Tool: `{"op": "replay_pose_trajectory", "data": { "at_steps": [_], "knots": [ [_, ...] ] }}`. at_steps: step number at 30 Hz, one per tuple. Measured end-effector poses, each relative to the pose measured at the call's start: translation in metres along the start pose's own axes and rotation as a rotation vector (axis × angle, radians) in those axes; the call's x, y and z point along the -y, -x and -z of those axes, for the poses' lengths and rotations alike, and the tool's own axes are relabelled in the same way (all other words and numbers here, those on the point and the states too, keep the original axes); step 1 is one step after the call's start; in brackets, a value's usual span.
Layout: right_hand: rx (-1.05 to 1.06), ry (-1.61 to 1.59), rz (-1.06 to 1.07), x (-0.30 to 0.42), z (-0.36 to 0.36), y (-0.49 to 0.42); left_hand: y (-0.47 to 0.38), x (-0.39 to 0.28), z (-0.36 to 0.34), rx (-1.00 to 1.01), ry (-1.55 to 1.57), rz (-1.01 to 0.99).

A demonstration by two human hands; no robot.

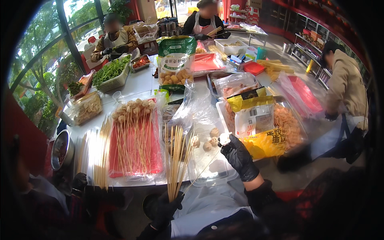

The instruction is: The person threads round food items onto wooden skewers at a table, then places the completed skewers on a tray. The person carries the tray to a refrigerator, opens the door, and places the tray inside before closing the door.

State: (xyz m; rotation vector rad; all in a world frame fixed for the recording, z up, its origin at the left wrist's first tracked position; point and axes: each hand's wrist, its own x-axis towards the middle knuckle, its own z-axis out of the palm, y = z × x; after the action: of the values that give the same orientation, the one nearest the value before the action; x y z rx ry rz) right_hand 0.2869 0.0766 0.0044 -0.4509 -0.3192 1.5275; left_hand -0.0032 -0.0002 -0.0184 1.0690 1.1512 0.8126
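Observation:
My left hand [166, 207], in a black glove, grips a fanned bundle of bamboo skewers [174, 162] low in front of me. One thin skewer slants from this hand up towards my right hand [240, 157]. Gloved in black too, that hand pinches a pale food ball [224, 139] in bright light; whether the skewer tip is in the ball, I cannot tell. Beneath lies a clear plastic tub [210, 175] with several loose balls [207, 146]. Another ball [195, 141] is near the bundle's right side. Left of the bundle, a red tray [138, 156] holds skewers topped with balls [132, 109].
Bare skewers [101, 159] and a metal bowl [62, 150] are at left, near another person's gloved hand [79, 181]. Food bags [255, 115] and a tray of shrimp-like pieces [301, 127] crowd the right. A tall bag [176, 64] stands ahead. People work around the table.

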Motion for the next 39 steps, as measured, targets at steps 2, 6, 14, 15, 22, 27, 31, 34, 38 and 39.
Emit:
{"op": "replay_pose_trajectory", "data": {
  "at_steps": [2, 6, 14, 15, 22, 27, 31, 34, 38, 39],
  "knots": [
    [0.026, -0.036, -0.009, -0.001, -0.002, 0.002, 0.0, 0.0, -0.001, -0.011, 0.012, 0.005],
    [0.071, -0.133, -0.047, -0.003, -0.001, 0.003, 0.0, -0.002, -0.004, -0.032, 0.029, 0.012],
    [0.063, 1.243, 0.659, -0.007, 0.014, 0.005, 0.0, 0.0, -0.005, -0.055, 0.001, 0.045],
    [-0.025, 0.977, 0.509, -0.012, 0.015, 0.006, -0.001, 0.001, -0.005, -0.062, -0.004, 0.04],
    [-0.112, 0.719, 0.338, -0.034, 0.03, 0.003, -0.001, 0.002, -0.008, -0.085, -0.035, 0.07],
    [-0.111, 0.689, 0.264, -0.038, 0.044, 0.005, 0.001, -0.002, -0.01, -0.079, -0.032, 0.04],
    [-0.12, 0.676, 0.27, -0.04, 0.044, 0.009, 0.0, -0.002, -0.012, -0.086, -0.019, 0.047],
    [-0.105, 0.556, 0.19, -0.04, 0.04, 0.013, 0.0, 0.0, -0.012, -0.095, -0.034, 0.036],
    [-0.119, 0.457, 0.153, -0.043, 0.032, 0.015, 0.001, -0.001, -0.013, -0.092, -0.057, 0.009],
    [-0.114, 0.452, 0.147, -0.043, 0.03, 0.016, 0.001, -0.001, -0.013, -0.094, -0.06, 0.004]
  ]
}}
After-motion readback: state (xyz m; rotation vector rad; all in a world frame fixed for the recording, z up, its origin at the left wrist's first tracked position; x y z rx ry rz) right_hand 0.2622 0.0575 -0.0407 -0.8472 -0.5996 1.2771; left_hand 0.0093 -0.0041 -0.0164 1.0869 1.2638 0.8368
